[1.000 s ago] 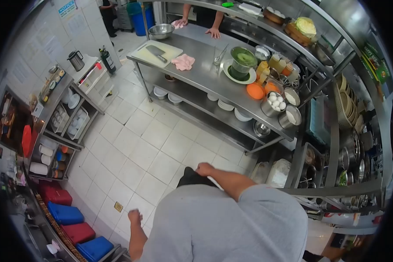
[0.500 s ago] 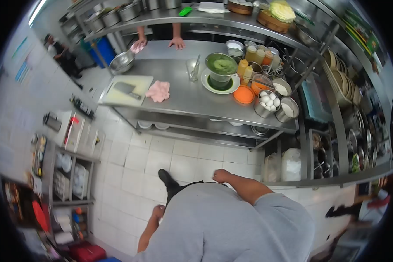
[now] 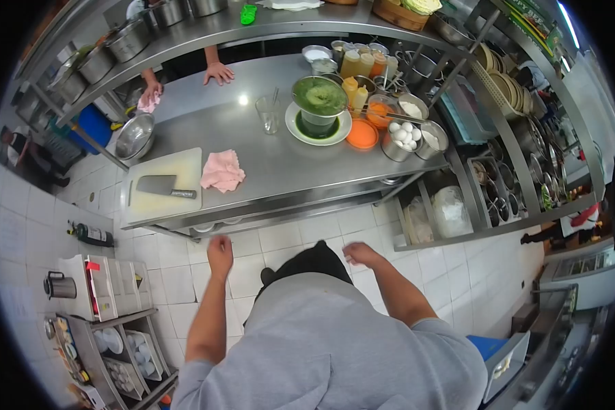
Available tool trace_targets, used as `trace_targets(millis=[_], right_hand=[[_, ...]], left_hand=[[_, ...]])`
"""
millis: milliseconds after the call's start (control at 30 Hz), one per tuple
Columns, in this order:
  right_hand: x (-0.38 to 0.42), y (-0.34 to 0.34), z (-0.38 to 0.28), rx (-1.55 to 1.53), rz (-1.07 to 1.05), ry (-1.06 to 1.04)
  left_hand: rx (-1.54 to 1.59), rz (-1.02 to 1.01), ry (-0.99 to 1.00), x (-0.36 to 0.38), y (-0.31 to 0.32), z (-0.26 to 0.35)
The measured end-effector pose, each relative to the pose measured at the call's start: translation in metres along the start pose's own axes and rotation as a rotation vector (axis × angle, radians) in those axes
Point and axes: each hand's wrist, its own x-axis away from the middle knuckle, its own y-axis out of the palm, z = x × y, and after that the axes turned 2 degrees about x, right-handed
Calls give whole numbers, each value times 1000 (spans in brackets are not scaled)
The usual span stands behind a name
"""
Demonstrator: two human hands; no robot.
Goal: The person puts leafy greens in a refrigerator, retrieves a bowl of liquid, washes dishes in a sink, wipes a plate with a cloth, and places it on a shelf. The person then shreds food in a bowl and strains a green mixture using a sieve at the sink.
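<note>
My left hand [image 3: 220, 257] hangs in the air over the floor, just in front of the steel table. Its fingers are curled into a loose fist, slightly blurred, and I see nothing in it. My right hand [image 3: 362, 254] is also in mid-air, loosely closed, with nothing visible in it. Neither hand touches anything. Nearest to my left hand on the table are a crumpled pink cloth [image 3: 223, 171] and a white cutting board [image 3: 190, 164] with a cleaver [image 3: 158, 184] lying on it.
On the steel table [image 3: 260, 164] are a metal bowl [image 3: 135, 135], a glass [image 3: 267, 117], a strainer of green mixture [image 3: 319, 96], an orange bowl [image 3: 362, 134], squeeze bottles and eggs [image 3: 405, 134]. Across it, another person's hand [image 3: 218, 72] rests flat; their other hand holds a pink cloth [image 3: 148, 102].
I have come closer to the table, and the view has turned somewhat right. My left hand has swung forward and up from beside my body. My right hand has also risen slightly.
</note>
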Motion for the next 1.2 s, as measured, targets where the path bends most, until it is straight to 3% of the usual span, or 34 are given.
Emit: trace_targets(millis=[67, 167, 233, 267, 333, 467, 633, 867, 1200], right_hand=[[11, -3, -55, -60, 34, -108], [15, -45, -131, -270, 139, -329], [33, -77, -195, -469, 243, -424], [37, -94, -223, -581, 299, -484], [32, -129, -268, -729, 407, -568], [15, -185, -331, -805, 424, -701], [5, -193, -355, -933, 312, -723], [23, -183, -376, -751, 534, -779], [29, -202, -399, -689, 607, -827]], left_hand=[[-29, 79, 255, -70, 3, 38], [-24, 43, 335, -151, 12, 87], [-236, 70, 446, -180, 26, 97], [-227, 68, 441, -185, 35, 90], [-535, 30, 303, -204, 60, 64], [-627, -56, 179, -207, 80, 48], [-600, -8, 189, -204, 77, 58], [-565, 39, 194, -207, 78, 55], [-550, 84, 218, -208, 75, 57]])
